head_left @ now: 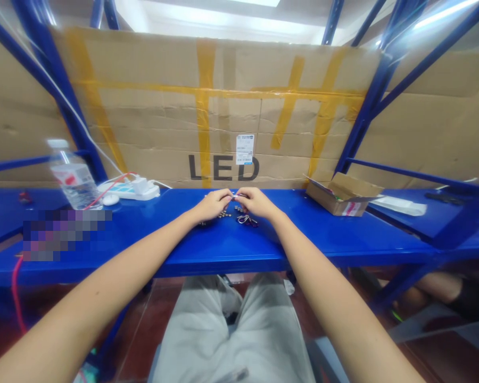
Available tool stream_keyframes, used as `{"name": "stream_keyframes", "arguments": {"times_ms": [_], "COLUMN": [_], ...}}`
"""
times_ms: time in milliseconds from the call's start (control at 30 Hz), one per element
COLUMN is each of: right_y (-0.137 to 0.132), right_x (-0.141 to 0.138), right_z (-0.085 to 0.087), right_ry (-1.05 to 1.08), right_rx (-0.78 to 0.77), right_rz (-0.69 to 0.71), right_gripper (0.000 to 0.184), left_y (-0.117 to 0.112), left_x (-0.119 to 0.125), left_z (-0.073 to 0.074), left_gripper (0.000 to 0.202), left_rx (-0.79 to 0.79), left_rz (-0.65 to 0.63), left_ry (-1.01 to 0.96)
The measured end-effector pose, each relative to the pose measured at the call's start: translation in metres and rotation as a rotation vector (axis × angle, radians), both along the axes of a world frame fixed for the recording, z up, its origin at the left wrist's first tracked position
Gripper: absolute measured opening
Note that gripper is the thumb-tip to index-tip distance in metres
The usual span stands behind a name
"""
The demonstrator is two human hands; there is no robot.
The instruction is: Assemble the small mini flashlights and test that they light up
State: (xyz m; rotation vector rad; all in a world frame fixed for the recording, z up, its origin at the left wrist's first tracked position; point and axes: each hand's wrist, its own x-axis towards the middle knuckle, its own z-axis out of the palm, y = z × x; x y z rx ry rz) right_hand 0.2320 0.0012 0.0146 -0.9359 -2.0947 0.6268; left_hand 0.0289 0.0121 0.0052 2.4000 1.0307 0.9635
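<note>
My left hand (214,204) and my right hand (255,201) meet over the blue table (239,244), fingertips almost touching. Both have their fingers closed in a pinch around something small, with a light, shiny bit showing between them. Its kind is too small to make out. Right below the fingers lies a group of small metallic pieces (224,214), partly covered by my left hand. Beside it, nearer my right hand, rests a little pile of dark purple and silver pieces with wire-like loops (247,219).
An open cardboard box (341,196) stands on the right, by a white sheet (399,205). To the left are a plastic bottle (74,178), a white power strip (138,190) with cables and a pixelated patch. Large cardboard (155,127) backs the table between blue posts. Another person's leg (435,287) shows lower right.
</note>
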Motion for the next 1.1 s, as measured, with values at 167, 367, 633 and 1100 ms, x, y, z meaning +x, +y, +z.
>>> {"name": "stream_keyframes", "arguments": {"times_ms": [167, 367, 633, 1100], "right_y": [0.001, 0.001, 0.001, 0.004], "right_x": [0.002, 0.004, 0.004, 0.006], "right_z": [0.002, 0.004, 0.004, 0.002], "right_ry": [-0.004, -0.015, -0.020, -0.037], "right_rx": [-0.017, -0.022, -0.025, -0.016], "right_rz": [-0.097, -0.119, -0.126, -0.126], "right_gripper": [0.024, 0.026, 0.025, 0.025], "left_y": [0.015, 0.031, 0.041, 0.036], "left_x": [-0.014, -0.053, -0.059, -0.052], "left_z": [0.003, 0.005, -0.001, 0.002], "left_gripper": [0.021, 0.022, 0.022, 0.030], "left_rx": [-0.016, 0.075, 0.131, 0.239], "left_rz": [0.058, 0.174, 0.065, 0.087], "left_ry": [-0.026, 0.308, 0.576, 0.670]}}
